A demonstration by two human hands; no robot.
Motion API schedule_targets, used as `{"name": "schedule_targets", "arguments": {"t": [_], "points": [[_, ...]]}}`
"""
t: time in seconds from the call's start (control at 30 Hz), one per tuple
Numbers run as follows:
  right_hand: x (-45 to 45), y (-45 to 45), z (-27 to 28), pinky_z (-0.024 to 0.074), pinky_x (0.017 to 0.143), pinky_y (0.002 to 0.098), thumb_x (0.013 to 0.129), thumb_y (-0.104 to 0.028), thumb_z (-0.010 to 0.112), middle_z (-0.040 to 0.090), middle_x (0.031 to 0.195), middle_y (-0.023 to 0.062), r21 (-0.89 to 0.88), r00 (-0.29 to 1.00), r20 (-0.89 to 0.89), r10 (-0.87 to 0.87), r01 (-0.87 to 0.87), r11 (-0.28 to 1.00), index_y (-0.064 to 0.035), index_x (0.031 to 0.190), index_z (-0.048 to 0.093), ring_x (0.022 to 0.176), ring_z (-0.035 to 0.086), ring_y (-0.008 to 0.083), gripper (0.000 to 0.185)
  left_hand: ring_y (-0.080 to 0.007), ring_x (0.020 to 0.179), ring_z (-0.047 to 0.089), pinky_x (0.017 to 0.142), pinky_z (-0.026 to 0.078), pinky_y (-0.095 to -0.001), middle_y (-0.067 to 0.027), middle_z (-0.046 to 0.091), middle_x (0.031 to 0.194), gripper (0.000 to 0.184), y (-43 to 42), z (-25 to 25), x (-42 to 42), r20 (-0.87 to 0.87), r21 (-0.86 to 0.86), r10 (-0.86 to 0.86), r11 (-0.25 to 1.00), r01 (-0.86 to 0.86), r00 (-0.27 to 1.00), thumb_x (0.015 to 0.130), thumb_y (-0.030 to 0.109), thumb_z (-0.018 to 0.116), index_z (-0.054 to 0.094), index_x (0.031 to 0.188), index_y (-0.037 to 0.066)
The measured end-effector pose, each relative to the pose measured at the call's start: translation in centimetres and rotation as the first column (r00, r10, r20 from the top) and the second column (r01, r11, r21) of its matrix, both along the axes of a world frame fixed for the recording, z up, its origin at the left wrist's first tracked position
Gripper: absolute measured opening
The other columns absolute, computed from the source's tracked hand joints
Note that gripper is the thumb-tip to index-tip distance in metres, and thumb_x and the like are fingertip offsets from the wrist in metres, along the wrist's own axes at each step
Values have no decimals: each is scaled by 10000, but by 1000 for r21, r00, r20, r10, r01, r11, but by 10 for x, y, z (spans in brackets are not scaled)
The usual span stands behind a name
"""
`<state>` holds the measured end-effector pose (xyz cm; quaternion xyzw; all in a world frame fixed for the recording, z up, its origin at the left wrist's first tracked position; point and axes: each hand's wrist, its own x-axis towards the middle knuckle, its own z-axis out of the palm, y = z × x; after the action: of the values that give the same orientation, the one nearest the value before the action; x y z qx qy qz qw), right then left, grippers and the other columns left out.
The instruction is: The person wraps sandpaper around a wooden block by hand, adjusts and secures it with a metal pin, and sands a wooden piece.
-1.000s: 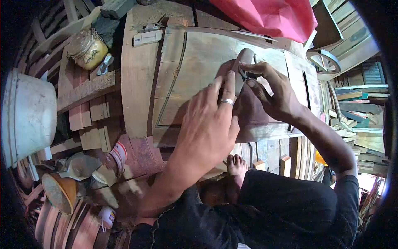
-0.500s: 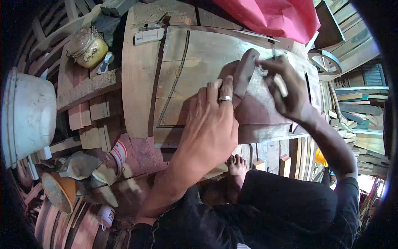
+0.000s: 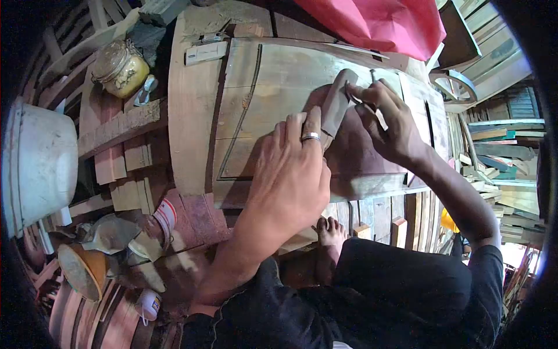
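Observation:
My left hand [image 3: 290, 168], with a ring on one finger, is closed round the lower end of a brown-grey, elongated piece with a rounded top [image 3: 339, 103]. The piece is tilted above a wooden panel [image 3: 241, 110] with dark grooves along its edges. At the right side of the piece, my right hand [image 3: 392, 119] has its fingers curled, with the fingertips close against the piece's edge. A thin rod-like tip [image 3: 373, 74] shows just above these fingers, and something pale shows between them. What the right hand grips is too small to name.
Pink-red sheeting [image 3: 383, 26] lies at the panel's far edge. Left stand a glass jar [image 3: 125, 70] and a large whitish tub [image 3: 46, 163]. Below are an orange container [image 3: 81, 270] and a small white cup [image 3: 148, 303]. Stacked boards [image 3: 500, 151] fill the right side.
My right hand has moved slightly left, closer to the brown-grey piece, and its fingers look sharper. The left hand keeps its hold; the whole view has shifted slightly left.

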<state>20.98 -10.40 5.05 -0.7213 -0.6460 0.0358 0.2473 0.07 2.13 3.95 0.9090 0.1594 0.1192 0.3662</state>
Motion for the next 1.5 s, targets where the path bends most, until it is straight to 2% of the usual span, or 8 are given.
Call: {"name": "schedule_targets", "arguments": {"t": [0.13, 0.5, 0.6, 0.7, 0.87, 1.1, 1.17, 1.5], "points": [[-24, -5, 10, 450, 718, 425, 848, 62, 674, 587, 888, 131, 2, 947, 84, 311, -313, 950, 28, 1255, 649, 772, 543, 292, 409, -416, 1176, 524, 1044, 409, -519, -267, 511, 1279, 626, 0, -4, -1, 39, 19, -5, 1000, 5, 999, 881, 104, 581, 415, 1432, -143], [-2, -1, 2, 462, 747, 412, 785, 116, 678, 605, 897, 146, 68, 921, 147, 362, -374, 925, -9, 1198, 679, 809, 585, 295, 431, -473, 1199, 515, 1044, 411, -524, -275, 507, 1307, 650, 2, -6, -1, 31, -36, 16, 999, -15, 999, 890, 130, 620, 412, 1479, -51], [-2, 6, -1, 460, 719, 386, 791, 64, 712, 602, 873, 134, 129, 998, 70, 0, -9, 992, -20, 1198, 681, 787, 582, 281, 417, -471, 1203, 516, 1047, 413, -519, -272, 509, 1303, 654, 3, -4, -1, -1, -84, 6, 996, -6, 1000, 892, 138, 626, 411, 1480, -51], [-12, -2, 0, 456, 704, 377, 805, 50, 702, 585, 884, 127, 62, 924, 112, 366, -374, 925, -14, 1200, 683, 778, 564, 288, 401, -417, 1190, 526, 1046, 415, -516, -263, 517, 1281, 587, 3, -5, -1, 55, 1, -3, 1000, 3, 999, 904, 126, 569, 441, 1418, -128], [0, 0, 1, 490, 871, 441, 743, -66, 733, 553, 896, 116, 0, 999, -38, 11, -11, 1000, -43, 1281, 647, 859, 577, 323, 545, -474, 1197, 521, 1045, 415, -521, -270, 510, 1319, 663, 1, -6, -1, 39, -55, 19, 998, -16, 999, 889, 134, 636, 408, 1483, -54], [-4, 9, 5, 469, 713, 427, 778, 25, 716, 567, 845, 114, 99, 905, 179, 385, -406, 909, -6, 1025, 650, 752, 557, 317, 257, -480, 1219, 514, 1052, 408, -530, -281, 510, 1338, 646, 3, -7, -2, 52, -79, 3, 997, 1, 999, 896, 151, 632, 424, 1470, -61], [-2, 11, 3, 465, 725, 422, 807, 47, 699, 556, 879, 153, 93, 998, -56, 9, -3, 996, 22, 1087, 647, 799, 552, 344, 286, -481, 1210, 515, 1046, 412, -530, -286, 517, 1322, 633, 2, -9, -2, 58, -46, 18, 999, -15, 998, 899, 157, 631, 435, 1459, -65], [-6, -4, 5, 452, 710, 394, 790, 63, 719, 599, 872, 115, 67, 979, 138, 148, -158, 985, 7, 1188, 687, 758, 564, 274, 403, -400, 1179, 531, 1033, 406, -512, -253, 525, 1246, 574, -1, -4, -5, 64, 40, -22, 999, 20, 998, 913, 139, 577, 461, 1410, -124]]}}
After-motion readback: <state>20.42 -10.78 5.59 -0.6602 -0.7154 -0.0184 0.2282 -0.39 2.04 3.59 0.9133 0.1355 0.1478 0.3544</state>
